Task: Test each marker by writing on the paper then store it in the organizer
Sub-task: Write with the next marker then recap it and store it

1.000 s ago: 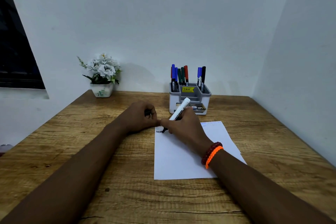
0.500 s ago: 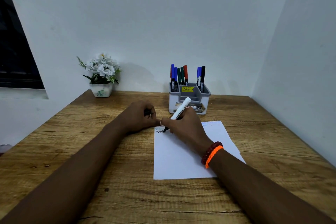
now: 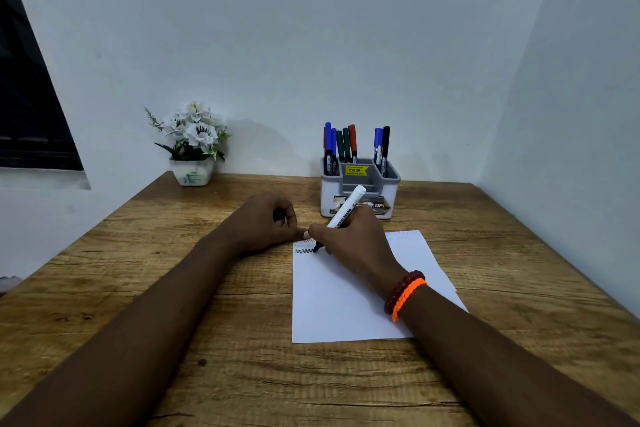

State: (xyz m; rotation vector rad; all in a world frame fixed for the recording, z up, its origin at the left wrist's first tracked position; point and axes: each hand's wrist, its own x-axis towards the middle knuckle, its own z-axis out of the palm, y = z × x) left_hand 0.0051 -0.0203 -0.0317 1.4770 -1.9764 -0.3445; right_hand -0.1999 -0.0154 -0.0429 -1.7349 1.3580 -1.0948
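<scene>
Left hand (image 3: 266,222) at frame centre curls round a dark cap, thumb pinning the paper (image 3: 349,302) corner, while right hand (image 3: 349,239) pinches the marker (image 3: 344,210) tip-down mid-zigzag, organizer (image 3: 360,189) just behind for stowing.

A white marker (image 3: 345,208) with a black tip lays black zigzags over a faint red row on white paper (image 3: 346,302) — beyond, a grey-and-white organizer (image 3: 360,189) with a yellow sticker holds blue, green, red and black markers.
</scene>
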